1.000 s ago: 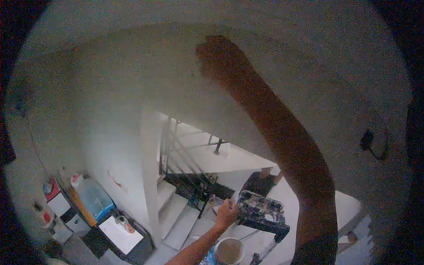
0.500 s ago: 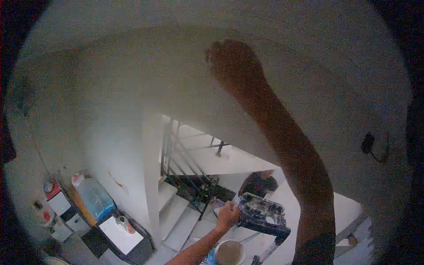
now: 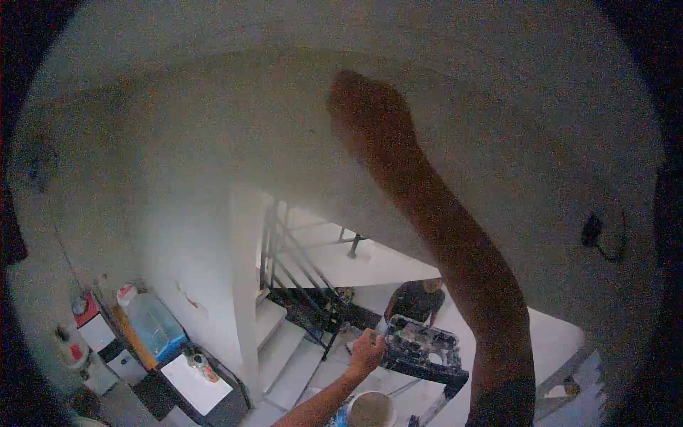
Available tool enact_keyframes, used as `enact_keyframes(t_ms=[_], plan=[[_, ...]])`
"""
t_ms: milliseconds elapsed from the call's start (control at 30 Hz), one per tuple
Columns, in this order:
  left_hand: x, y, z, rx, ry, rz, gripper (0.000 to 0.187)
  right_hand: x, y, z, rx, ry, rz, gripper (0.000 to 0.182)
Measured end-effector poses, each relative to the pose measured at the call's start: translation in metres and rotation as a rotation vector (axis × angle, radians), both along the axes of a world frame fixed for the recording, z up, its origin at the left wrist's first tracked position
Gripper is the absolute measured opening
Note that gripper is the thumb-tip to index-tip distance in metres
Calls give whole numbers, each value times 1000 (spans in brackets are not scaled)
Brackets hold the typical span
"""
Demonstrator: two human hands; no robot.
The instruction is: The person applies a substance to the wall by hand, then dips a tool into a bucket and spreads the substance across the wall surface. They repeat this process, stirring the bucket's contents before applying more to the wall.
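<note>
My right hand (image 3: 370,110) is raised high against the pale wall (image 3: 235,121). Its fingers look curled together, but they are dark and blurred, and anything in them is hidden. Lower down, my left hand (image 3: 368,350) is closed beside the left edge of a paint-splattered ladder top (image 3: 423,347). Something small and whitish shows at its fingertips, too unclear to name. Just below that hand and the ladder top stands a round bucket (image 3: 371,410) with greyish-beige contents.
A person (image 3: 416,302) is below, beyond the ladder. Stairs (image 3: 288,349) with a dark metal railing (image 3: 284,245) lie left of centre. At lower left are a blue translucent container (image 3: 153,324), a white sheet (image 3: 196,384) and bottles. A dark wired fitting (image 3: 591,231) hangs at right.
My right hand has shifted slightly left and down along the wall, its forearm moving left. My left hand is almost unmoved. The person below shows a little lower.
</note>
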State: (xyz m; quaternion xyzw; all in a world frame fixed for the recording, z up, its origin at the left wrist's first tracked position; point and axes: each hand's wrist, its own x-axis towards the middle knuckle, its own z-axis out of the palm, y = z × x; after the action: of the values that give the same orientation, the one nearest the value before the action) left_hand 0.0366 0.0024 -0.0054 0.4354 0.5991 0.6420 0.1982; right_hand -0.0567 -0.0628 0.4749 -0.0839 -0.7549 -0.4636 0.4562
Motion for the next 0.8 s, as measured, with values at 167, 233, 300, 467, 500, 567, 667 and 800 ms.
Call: enact_keyframes(t_ms=[167, 233, 300, 467, 500, 567, 667, 800], plan=[[-4, 30, -48, 57, 429, 138, 32, 4, 30, 21, -129, -97, 90, 18], [-1, -5, 5, 18, 230, 91, 33, 26, 23, 22, -143, -28, 41, 19], [2, -16, 27, -15, 25, 55, 33, 34, 12, 13, -150, 34, 3, 19], [-1, -1, -8, 156, 248, 107, 29, 18, -15, 9, -127, -57, 30, 26], [-3, 9, -20, 156, 252, 105, 29, 13, -13, 11, -128, -53, 29, 26], [-5, 21, -35, 156, 430, 167, 29, 3, 3, 15, -116, -166, 174, 30], [-2, 19, -29, 104, 388, 176, 29, 19, 39, 26, -51, 14, 121, 30], [-2, -6, 9, -3, -10, -14, 30, 53, 23, 23, -79, 138, 89, 31]])
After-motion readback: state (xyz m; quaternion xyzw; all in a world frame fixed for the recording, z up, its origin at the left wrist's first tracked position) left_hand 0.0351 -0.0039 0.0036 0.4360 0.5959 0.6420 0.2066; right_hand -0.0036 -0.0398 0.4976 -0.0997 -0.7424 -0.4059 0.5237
